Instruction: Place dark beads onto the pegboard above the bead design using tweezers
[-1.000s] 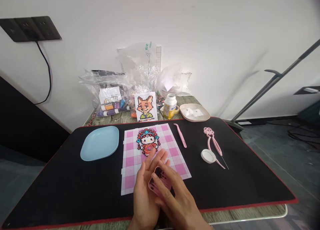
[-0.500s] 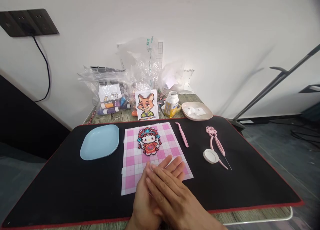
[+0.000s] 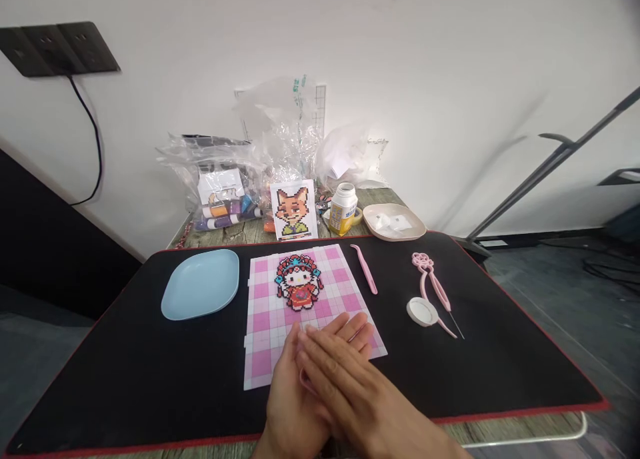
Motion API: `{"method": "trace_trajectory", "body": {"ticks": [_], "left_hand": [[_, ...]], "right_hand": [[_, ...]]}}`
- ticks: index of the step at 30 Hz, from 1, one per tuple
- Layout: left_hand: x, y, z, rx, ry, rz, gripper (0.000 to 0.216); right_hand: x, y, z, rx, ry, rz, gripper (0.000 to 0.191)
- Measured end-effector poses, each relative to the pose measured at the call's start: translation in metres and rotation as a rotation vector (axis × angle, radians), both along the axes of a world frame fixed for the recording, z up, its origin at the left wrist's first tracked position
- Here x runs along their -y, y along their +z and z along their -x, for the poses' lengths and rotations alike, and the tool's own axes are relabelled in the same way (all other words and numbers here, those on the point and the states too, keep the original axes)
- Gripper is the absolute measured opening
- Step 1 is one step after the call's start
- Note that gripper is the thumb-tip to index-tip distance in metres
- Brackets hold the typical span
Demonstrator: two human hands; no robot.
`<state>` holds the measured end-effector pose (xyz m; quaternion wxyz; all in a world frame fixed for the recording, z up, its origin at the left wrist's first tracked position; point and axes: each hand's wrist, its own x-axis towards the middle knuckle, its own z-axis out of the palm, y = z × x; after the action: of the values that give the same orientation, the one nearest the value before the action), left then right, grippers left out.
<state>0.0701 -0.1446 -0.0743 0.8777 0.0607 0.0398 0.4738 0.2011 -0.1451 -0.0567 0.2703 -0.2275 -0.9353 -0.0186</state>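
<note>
Fingers of the right hand [image 3: 357,396] lie straight across the cupped left hand [image 3: 293,406] in the head view, near the middle of the surface's front edge. Their grip is closed, palm over palm, around a pink case [image 3: 306,382]; only a sliver of rim shows, and its contents are hidden. Should the palms part or tilt unevenly, the case could slip or spill onto the checked board [image 3: 261,364] beneath the fingertips. A falling case might also jolt the beaded figure [image 3: 300,283] near the board's far edge; whether its beads are fixed, I cannot tell.
</note>
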Motion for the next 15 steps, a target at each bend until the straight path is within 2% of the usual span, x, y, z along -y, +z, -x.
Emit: {"method": "trace_trajectory", "body": {"ticks": [7, 10, 15], "left_hand": [[-0.0004, -0.0003, 0.0004, 0.042, -0.018, -0.049, 0.061], [-0.0014, -0.0004, 0.001, 0.039, 0.002, -0.038, 0.062], [-0.0006, 0.0006, 0.0007, 0.027, 0.004, -0.024, 0.066]], "right_hand": [[-0.0015, 0.0002, -0.0003, 0.006, -0.041, -0.056, 0.04], [-0.002, 0.0003, 0.0004, 0.003, -0.008, -0.076, 0.038], [-0.001, -0.0018, 0.0018, 0.002, -0.032, -0.074, 0.038]]}}
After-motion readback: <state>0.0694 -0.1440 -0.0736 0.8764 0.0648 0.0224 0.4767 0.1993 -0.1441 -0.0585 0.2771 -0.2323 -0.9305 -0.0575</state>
